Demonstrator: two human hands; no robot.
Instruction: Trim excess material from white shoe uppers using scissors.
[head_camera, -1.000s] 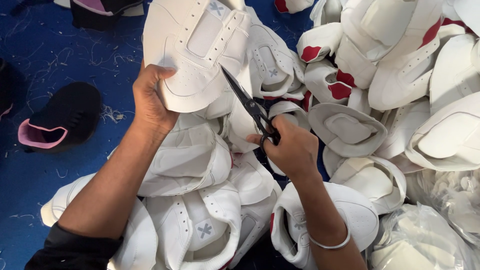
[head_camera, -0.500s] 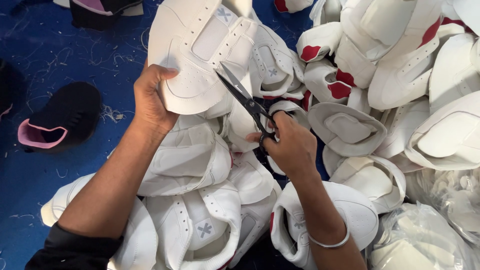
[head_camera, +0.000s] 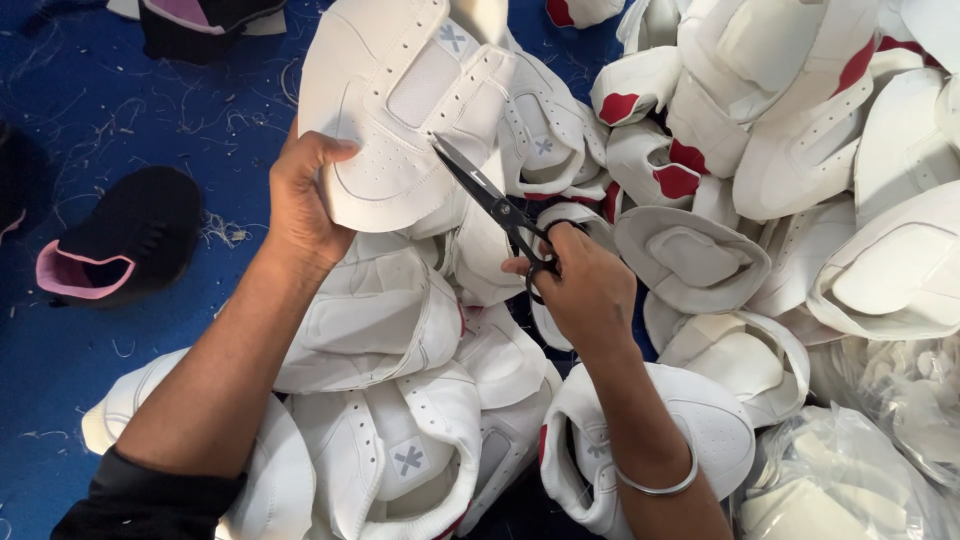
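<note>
My left hand grips a white shoe upper by its lower edge and holds it up over the pile. In my right hand are black scissors, fingers through the handles, blades pointing up and left. The blade tips rest against the right side of the held upper. A thin metal bangle circles my right wrist.
Many white shoe uppers lie heaped below and to the right, some with red patches. A black upper with pink lining lies on the blue floor at left, among loose thread scraps. Clear plastic bags sit at lower right.
The scissors have moved up and left to the held upper's edge. My left hand has lifted the upper slightly.
</note>
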